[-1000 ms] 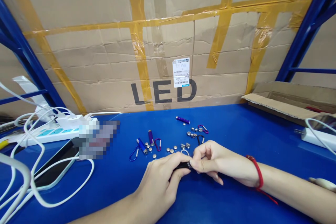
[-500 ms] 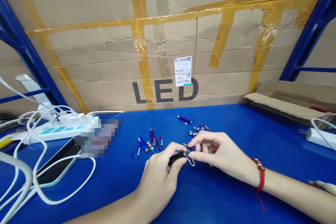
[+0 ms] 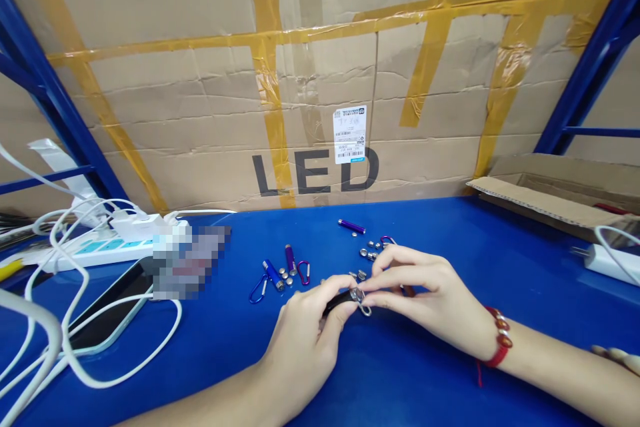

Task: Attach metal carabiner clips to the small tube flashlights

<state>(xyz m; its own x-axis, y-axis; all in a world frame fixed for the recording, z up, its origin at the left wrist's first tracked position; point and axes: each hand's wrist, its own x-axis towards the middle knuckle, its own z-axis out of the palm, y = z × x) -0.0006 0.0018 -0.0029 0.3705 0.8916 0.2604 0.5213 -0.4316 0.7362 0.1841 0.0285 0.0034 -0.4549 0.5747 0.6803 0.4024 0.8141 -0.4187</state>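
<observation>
Left hand [image 3: 303, 330] clamps a black cylindrical tube [image 3: 339, 301]; right hand [image 3: 431, 292] meets its silvery metal end [image 3: 356, 294], grip unclear.

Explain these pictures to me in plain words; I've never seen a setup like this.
There is no machine here, just a person's two bare hands. Every picture comes from one camera worn on that person's head, looking forward and down. The left hand holds a small black cylinder with a silvery loop at one end. The right hand has its fingers at that end; exactly what they pinch is too small to tell. Beyond the hands, on the blue surface, lie a blue tube, two purple tubes, coloured clips and small silvery pieces. To the left are a phone and a white power strip. Behind stands cardboard marked LED.
</observation>
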